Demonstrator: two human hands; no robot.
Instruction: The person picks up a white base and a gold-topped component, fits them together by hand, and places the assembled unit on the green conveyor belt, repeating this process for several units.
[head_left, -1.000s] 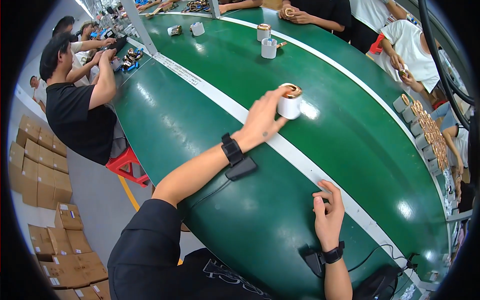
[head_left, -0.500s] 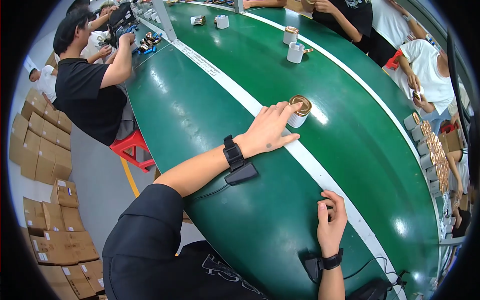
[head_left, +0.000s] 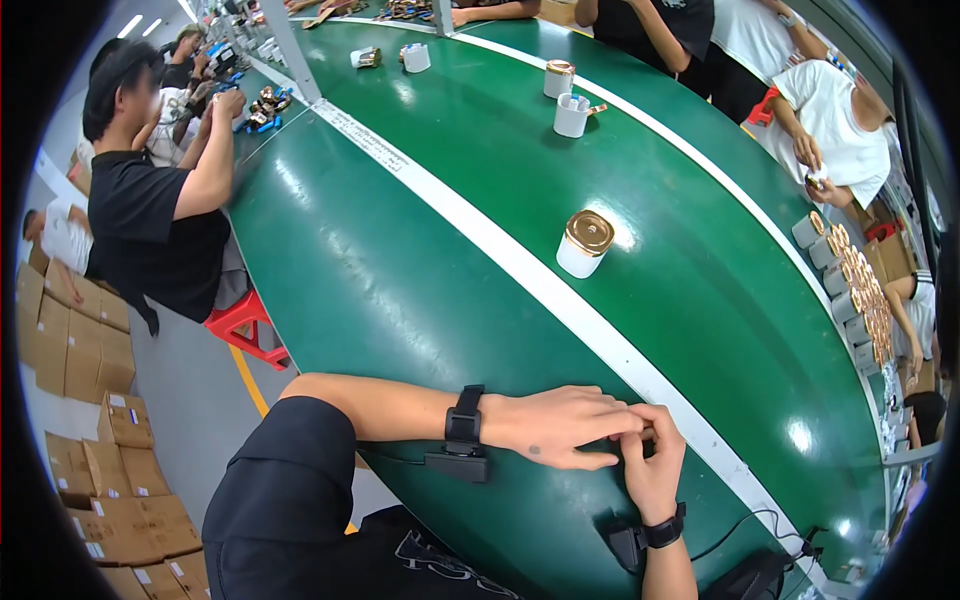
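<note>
My left hand (head_left: 560, 425) lies palm down over the near strip of the green table, its fingers loosely stretched out to the right. Its fingertips meet those of my right hand (head_left: 655, 465), whose fingers are curled with the thumb apart. No object shows in either hand, though the spot where the fingertips overlap is partly hidden. Beyond the white dividing strip (head_left: 520, 265), apart from both hands, a white can with a copper-coloured lid (head_left: 585, 245) stands upright on the green belt (head_left: 690, 300).
Farther along the belt are another lidded can (head_left: 559, 78), an open white cup (head_left: 571, 116) and two more containers. Many lidded cans (head_left: 850, 285) line the right edge. A person on a red stool (head_left: 248, 325) works at left; cardboard boxes (head_left: 90, 340) are stacked behind.
My left hand has let go of the lidded can and drawn back to meet my right hand. The can now stands alone on the belt. The view has shifted slightly.
</note>
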